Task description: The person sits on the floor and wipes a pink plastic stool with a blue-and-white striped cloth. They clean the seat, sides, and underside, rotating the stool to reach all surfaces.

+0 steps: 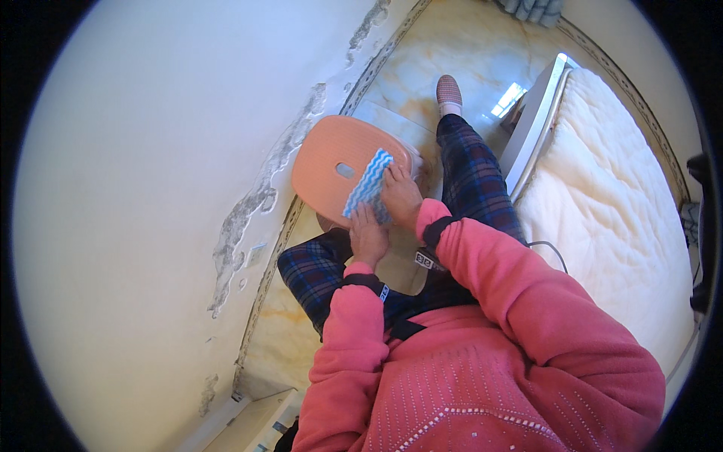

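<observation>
An orange plastic stool [325, 150] with an oval slot in its seat stands between my legs. Across the near right part of the seat lies a thin cloth [370, 178] with blue and white wavy stripes. My left hand [368, 234] rests its fingers on the cloth's near end. At the cloth's right side, my right hand [400, 195] has its fingertips on the edge. Whether the fingers pinch the cloth or only press on it is hard to tell.
A wall [141, 198] with peeling plaster runs close along the left. On the right is a bed [604, 198] with a cream quilted cover and a white frame. The marbled tile floor [406, 68] shows beyond the stool. A grey cable [551, 246] curves by the bed.
</observation>
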A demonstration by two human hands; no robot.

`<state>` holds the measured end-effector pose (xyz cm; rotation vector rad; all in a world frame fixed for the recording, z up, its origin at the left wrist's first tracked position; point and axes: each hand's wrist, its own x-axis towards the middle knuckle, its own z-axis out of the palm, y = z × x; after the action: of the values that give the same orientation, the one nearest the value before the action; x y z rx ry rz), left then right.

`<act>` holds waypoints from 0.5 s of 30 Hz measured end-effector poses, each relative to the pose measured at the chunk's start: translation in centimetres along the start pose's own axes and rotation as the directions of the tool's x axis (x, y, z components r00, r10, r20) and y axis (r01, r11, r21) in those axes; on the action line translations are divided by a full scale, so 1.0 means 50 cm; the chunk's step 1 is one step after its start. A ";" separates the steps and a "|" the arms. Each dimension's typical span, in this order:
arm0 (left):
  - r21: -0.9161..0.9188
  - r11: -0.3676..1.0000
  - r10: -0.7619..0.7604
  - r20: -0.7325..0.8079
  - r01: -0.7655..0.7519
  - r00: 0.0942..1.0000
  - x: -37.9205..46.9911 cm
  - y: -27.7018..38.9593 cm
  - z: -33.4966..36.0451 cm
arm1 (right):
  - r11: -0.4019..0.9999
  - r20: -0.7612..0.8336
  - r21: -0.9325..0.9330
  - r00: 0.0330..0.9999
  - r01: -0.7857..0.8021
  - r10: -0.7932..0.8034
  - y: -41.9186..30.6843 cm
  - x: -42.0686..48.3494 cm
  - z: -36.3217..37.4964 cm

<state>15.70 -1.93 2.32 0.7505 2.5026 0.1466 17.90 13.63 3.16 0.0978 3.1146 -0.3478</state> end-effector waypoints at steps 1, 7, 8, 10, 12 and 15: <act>-0.008 0.999 -0.053 -0.007 0.052 0.999 -0.003 -0.005 -0.003 | 0.999 0.049 -0.005 0.998 0.043 -0.043 -0.003 0.000 0.003; -0.055 0.992 -0.118 -0.022 0.116 0.993 -0.012 -0.039 -0.005 | 0.923 -0.026 -0.017 0.922 0.385 -0.386 -0.047 0.005 0.056; -0.051 0.994 -0.099 -0.026 0.098 0.995 -0.013 -0.044 -0.002 | 0.910 -0.013 0.036 0.911 0.413 -0.413 -0.055 0.006 0.062; -0.041 0.998 -0.047 -0.054 0.045 0.997 -0.012 -0.054 0.001 | 0.916 0.082 0.164 0.920 0.366 -0.382 -0.059 0.005 0.068; -0.016 1.000 -0.008 -0.083 0.007 0.997 -0.012 -0.057 0.003 | 0.932 0.198 0.292 0.939 0.216 -0.280 -0.049 0.003 0.067; -0.004 0.999 0.033 -0.097 -0.034 0.995 -0.012 -0.048 0.001 | 0.990 0.015 0.044 0.991 0.136 -0.137 -0.019 0.001 0.064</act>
<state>14.99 -4.27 1.97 0.8009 2.5804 0.2069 17.79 12.02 0.25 -0.1179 3.1045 -0.4147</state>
